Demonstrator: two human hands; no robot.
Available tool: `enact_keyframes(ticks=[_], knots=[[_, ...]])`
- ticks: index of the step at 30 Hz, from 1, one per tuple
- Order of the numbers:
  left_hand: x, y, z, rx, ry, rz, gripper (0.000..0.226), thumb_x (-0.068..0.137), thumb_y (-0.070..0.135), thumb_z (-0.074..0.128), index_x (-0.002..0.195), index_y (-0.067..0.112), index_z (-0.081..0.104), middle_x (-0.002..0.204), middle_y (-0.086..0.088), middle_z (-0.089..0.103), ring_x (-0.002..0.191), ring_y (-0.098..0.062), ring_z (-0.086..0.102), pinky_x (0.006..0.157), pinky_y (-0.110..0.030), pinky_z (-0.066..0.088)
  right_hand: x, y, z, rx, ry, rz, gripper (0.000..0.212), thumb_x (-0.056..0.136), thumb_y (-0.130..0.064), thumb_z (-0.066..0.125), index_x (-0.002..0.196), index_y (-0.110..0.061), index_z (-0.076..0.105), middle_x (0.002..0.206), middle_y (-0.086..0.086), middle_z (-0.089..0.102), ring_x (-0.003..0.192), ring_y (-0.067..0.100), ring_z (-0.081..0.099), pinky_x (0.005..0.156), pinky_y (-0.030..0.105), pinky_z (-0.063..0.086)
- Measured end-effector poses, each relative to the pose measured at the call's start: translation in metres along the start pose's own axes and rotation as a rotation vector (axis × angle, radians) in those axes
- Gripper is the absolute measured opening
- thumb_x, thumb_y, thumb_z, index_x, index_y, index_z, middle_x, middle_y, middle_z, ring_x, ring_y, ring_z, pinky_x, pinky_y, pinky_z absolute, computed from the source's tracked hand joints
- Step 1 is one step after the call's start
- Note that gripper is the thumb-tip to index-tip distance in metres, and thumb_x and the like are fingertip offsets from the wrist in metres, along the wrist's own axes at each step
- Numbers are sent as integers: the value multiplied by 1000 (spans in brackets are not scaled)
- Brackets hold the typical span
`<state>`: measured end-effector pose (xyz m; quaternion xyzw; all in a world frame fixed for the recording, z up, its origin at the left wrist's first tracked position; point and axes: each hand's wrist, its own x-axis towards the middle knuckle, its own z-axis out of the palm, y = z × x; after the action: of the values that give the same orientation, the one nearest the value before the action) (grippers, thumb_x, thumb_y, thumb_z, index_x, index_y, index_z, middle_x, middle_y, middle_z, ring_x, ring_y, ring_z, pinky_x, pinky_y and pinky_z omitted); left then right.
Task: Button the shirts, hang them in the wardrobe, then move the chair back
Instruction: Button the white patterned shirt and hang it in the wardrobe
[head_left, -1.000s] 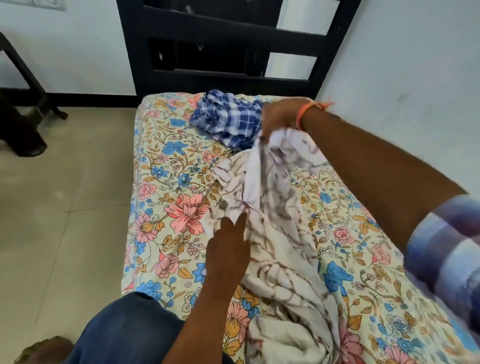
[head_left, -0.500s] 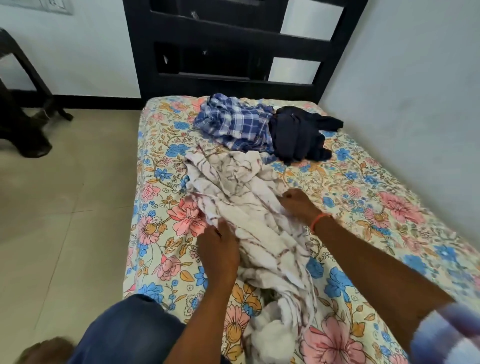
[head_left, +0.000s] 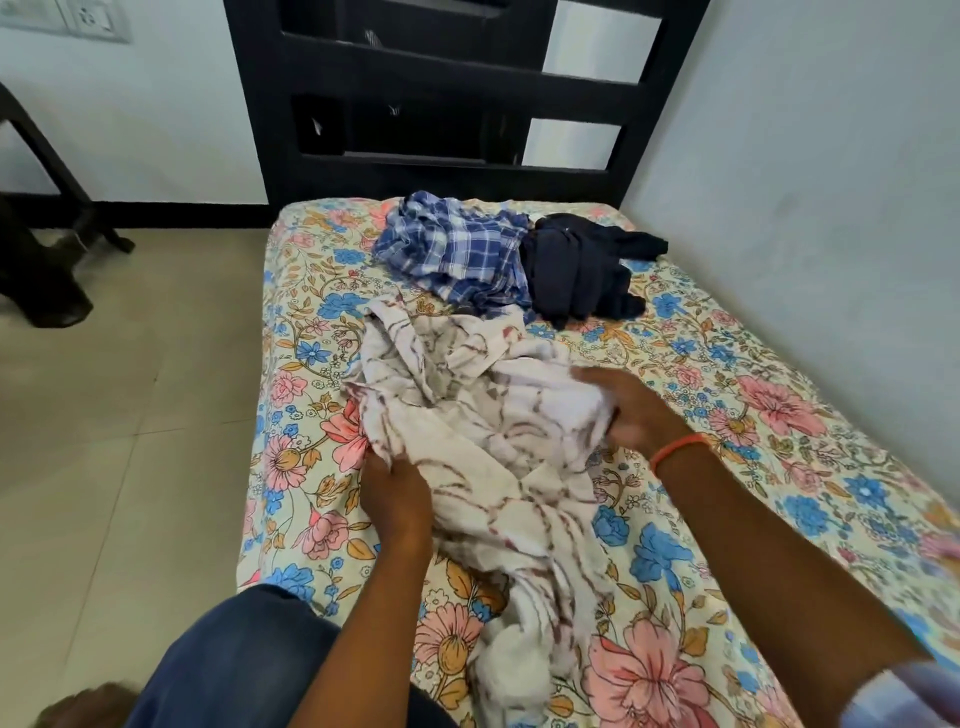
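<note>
Bed (head_left: 332, 358) with floral sheet against the wall. On it: crumpled white brown-patterned shirt (head_left: 498, 441) in the middle, blue checked shirt (head_left: 457, 254) near the headboard, dark navy garment (head_left: 576, 270) touching the checked one's right side.

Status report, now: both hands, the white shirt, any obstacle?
Left hand grips white patterned shirt at its left edge. Right hand holds its right side. Shirt crumpled on bed. Blue checked shirt and dark garment lie beyond, apart.

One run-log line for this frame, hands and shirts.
left hand grips white patterned shirt | right hand grips same shirt | blue checked shirt, dark shirt untouched on bed | buttoning not started
</note>
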<state>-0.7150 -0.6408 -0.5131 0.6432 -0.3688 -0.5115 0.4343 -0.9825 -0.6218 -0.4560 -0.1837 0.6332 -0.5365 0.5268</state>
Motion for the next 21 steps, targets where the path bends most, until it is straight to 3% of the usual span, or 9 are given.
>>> enact_keyframes(ticks=[3, 7, 9, 11, 13, 15, 17, 19, 21], knots=[[-5, 13, -5, -32, 23, -15, 38, 99, 10, 39, 133, -1, 52, 133, -20, 56, 119, -33, 54, 100, -37, 43, -15, -48, -13, 195, -118, -3, 58, 76, -15, 59, 130, 5, 54, 134, 29, 55, 127, 43, 52, 103, 59, 45], [-7, 17, -26, 409, -41, 166, 51, 100, 45, 43, 120, 0, 58, 115, -18, 64, 101, -33, 60, 82, -35, 44, -35, -100, -18, 184, -152, -181, 36, 82, -14, 41, 94, 1, 72, 100, 18, 72, 97, 31, 67, 81, 38, 60], [-8, 11, -34, 656, -89, 195, 52, 93, 50, 53, 121, 5, 55, 115, -14, 63, 104, -34, 60, 87, -39, 48, -36, -90, -12, -220, -21, -279, 26, 95, -8, 44, 84, -5, 68, 75, 7, 70, 77, 24, 62, 65, 25, 54], [-12, 9, -35, 955, -51, 205, 51, 88, 42, 59, 123, 7, 48, 120, -14, 55, 109, -36, 55, 89, -43, 46, -35, -58, -6, -854, 13, -335, 13, 95, -12, 60, 88, -3, 67, 75, 5, 62, 65, 15, 53, 53, 18, 46], [-19, 18, -31, 1174, 39, 319, 51, 85, 32, 62, 124, 6, 43, 122, -16, 48, 109, -34, 50, 87, -45, 44, -34, -18, -2, -1095, -32, -233, 22, 88, -21, 73, 93, -1, 67, 80, 3, 60, 65, 14, 52, 55, 20, 43], [-25, 25, -26, 1177, 26, 515, 36, 88, 24, 59, 118, 9, 47, 115, -13, 54, 101, -30, 54, 80, -41, 47, -39, 17, -3, -891, -78, -212, 24, 88, -25, 74, 88, -3, 63, 73, -2, 61, 66, 15, 52, 62, 25, 43], [-34, 21, -23, 1055, -127, 562, 31, 96, 39, 49, 110, 12, 54, 106, -9, 61, 96, -28, 61, 77, -36, 50, -46, 44, -3, -483, -96, -216, 21, 89, -23, 72, 91, -7, 59, 73, 3, 60, 73, 22, 54, 72, 35, 44], [-41, 9, -23, 1032, -261, 452, 56, 93, 63, 41, 108, 12, 58, 105, -8, 63, 98, -29, 63, 75, -33, 47, -57, 58, 4, -146, -27, -254, 14, 88, -15, 70, 97, -10, 60, 79, 4, 67, 79, 26, 60, 78, 39, 46], [-43, 0, -24, 1145, -316, 406, 73, 85, 76, 41, 114, 11, 58, 112, -8, 62, 102, -29, 63, 74, -33, 45, -63, 55, 8, -37, 60, -255, 4, 93, -4, 64, 94, -7, 63, 79, 2, 74, 74, 20, 68, 73, 34, 52]])
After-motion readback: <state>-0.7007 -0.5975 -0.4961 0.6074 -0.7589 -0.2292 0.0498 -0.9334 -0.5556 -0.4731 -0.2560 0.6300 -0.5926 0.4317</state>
